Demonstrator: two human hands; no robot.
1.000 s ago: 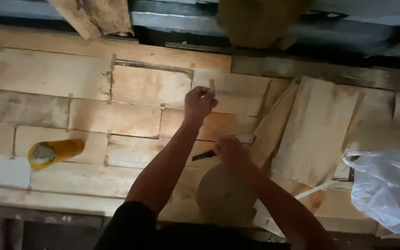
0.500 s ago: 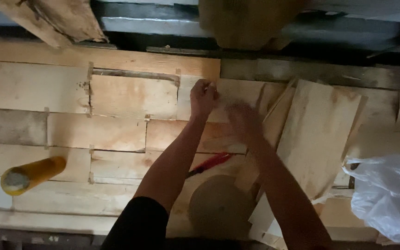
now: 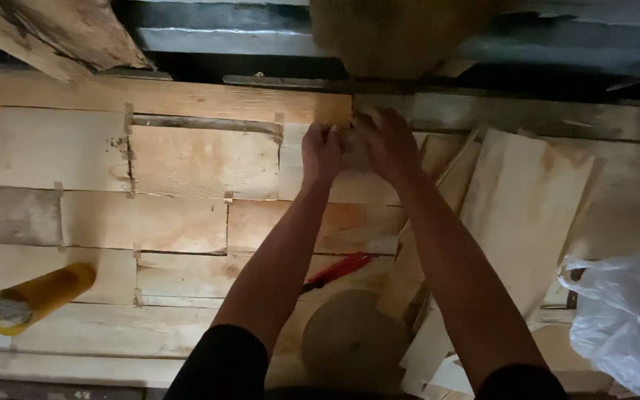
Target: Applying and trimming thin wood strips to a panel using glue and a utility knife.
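Thin wooden veneer sheets (image 3: pixel 201 159) lie side by side on a work surface, joined by small strips of tape (image 3: pixel 129 118). My left hand (image 3: pixel 321 152) and my right hand (image 3: pixel 388 142) are pressed close together on the far edge of one veneer piece (image 3: pixel 298 167), near a long plank (image 3: pixel 164 96). The fingers of both hands are bent down onto the sheet; what they pinch is hidden. A red-handled tool (image 3: pixel 338 270) lies below my forearms, touched by neither hand.
A yellow tape roll (image 3: pixel 35 296) lies at the left front. A round brown roll (image 3: pixel 353 341) sits near my body. Loose veneer sheets (image 3: pixel 527 215) are stacked at the right, beside a white plastic bag (image 3: pixel 624 318). Dark metal framing runs along the back.
My right hand has left the red-handled tool near the front and moved up to join my left hand at the far veneer edge. The tool now lies loose.
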